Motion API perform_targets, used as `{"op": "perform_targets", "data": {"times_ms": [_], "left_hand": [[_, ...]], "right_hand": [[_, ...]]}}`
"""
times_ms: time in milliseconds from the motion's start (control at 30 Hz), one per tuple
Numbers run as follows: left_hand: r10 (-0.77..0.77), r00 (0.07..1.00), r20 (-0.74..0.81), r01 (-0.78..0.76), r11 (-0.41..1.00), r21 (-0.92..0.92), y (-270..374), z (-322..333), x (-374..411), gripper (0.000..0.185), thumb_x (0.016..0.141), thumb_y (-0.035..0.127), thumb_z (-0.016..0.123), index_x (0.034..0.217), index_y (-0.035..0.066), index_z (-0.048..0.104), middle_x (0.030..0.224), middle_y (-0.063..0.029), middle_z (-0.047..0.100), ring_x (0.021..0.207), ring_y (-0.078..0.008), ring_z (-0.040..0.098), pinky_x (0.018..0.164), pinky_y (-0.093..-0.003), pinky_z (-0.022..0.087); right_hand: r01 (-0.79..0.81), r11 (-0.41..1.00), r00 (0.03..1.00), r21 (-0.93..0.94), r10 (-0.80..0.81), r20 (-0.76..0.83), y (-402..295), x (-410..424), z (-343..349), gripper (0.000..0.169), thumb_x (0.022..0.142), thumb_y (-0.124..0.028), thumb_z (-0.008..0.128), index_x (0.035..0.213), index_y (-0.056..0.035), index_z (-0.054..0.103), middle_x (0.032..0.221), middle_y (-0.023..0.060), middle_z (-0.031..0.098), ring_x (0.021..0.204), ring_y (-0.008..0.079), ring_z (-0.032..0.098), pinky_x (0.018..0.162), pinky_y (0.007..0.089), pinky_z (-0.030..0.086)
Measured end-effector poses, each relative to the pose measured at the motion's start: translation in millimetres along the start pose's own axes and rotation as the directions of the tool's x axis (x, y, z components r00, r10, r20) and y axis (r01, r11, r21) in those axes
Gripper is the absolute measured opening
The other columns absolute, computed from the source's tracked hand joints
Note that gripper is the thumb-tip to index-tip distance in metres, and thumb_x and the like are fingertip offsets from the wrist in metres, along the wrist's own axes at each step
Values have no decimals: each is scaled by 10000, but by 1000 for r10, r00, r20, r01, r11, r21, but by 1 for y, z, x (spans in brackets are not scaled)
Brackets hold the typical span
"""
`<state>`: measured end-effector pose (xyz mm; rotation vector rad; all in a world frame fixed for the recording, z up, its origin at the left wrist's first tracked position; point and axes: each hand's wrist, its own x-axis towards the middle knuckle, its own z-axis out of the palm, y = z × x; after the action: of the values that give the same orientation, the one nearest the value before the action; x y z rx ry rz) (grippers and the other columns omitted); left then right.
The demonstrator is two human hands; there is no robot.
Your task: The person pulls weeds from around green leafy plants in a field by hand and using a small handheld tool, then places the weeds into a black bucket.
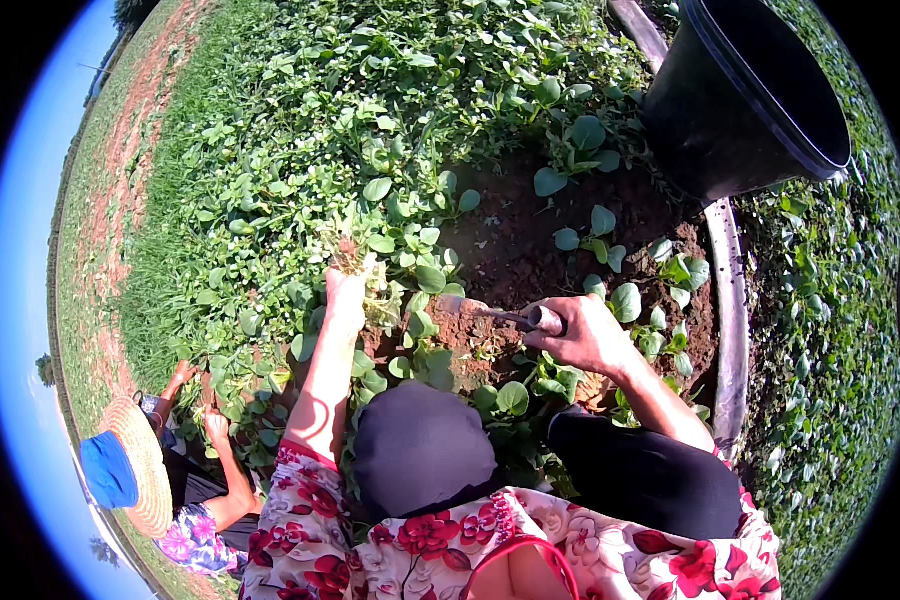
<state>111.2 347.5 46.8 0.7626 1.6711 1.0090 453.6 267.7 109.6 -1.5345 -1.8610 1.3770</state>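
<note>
My left hand (346,294) is closed around a bunch of uprooted weeds (351,259) with pale roots and bits of soil. In my right hand (581,334) is a small hand hoe (546,320) with a rusty metal socket; its flat blade (457,304) points left, close over the reddish soil. Broad-leaved seedlings (626,302) stand around my right hand. Dense low green plants surround my left hand. Between the hands lies a patch of reddish-brown soil (487,337) with a few small leaves.
A black plastic bucket (690,127) stands at the upper right on a pale irrigation hose (727,300). Another person in a straw hat (146,465) crouches at the lower left, both hands among plants. My knees (424,450) are below my hands. Grass borders the bed at left.
</note>
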Motion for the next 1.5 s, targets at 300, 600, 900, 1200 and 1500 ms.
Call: {"op": "perform_targets", "data": {"times_ms": [300,600,900,1200,1500], "left_hand": [[939,343,7,-922,338,-191,349,283,-40,274,861,181,654,1038,-26,629,959,-83,657,830,-141,633,721,-289,511],[760,-43,649,-994,30,-101,328,483,-123,268,872,188,635,1042,-19,631,954,-77,657,817,-130,636,715,-274,508],[342,286,895,-822,567,46,252,291,-95,265,883,195,616,1047,-12,633,950,-72,657,804,-119,639,709,-259,506],[-226,770,597,-235,769,594,164,83,-177,218,874,133,598,1032,-15,613,877,-51,627,765,-108,605,691,-258,489],[-172,594,786,-713,340,613,137,50,-198,331,868,290,590,1095,54,544,914,-119,571,822,-263,608,717,-378,478]], "right_hand": [[-27,997,996,68,33,-86,5,-12,-27,210,732,-221,702,860,-64,647,579,106,565,510,228,557,525,343,419],[-85,989,994,122,94,-64,13,1,-31,299,708,-163,673,998,-90,668,759,158,657,750,336,646,680,406,502],[-147,978,969,147,172,-175,36,-6,-25,192,703,-178,666,844,-51,640,663,175,604,640,347,602,602,408,456],[-239,970,943,42,242,-229,42,6,2,292,726,-221,659,964,-54,639,721,191,631,762,363,631,680,431,478],[-145,985,959,-96,116,-258,34,57,51,293,745,-249,645,963,-55,622,739,191,634,757,371,626,669,438,482]]}}
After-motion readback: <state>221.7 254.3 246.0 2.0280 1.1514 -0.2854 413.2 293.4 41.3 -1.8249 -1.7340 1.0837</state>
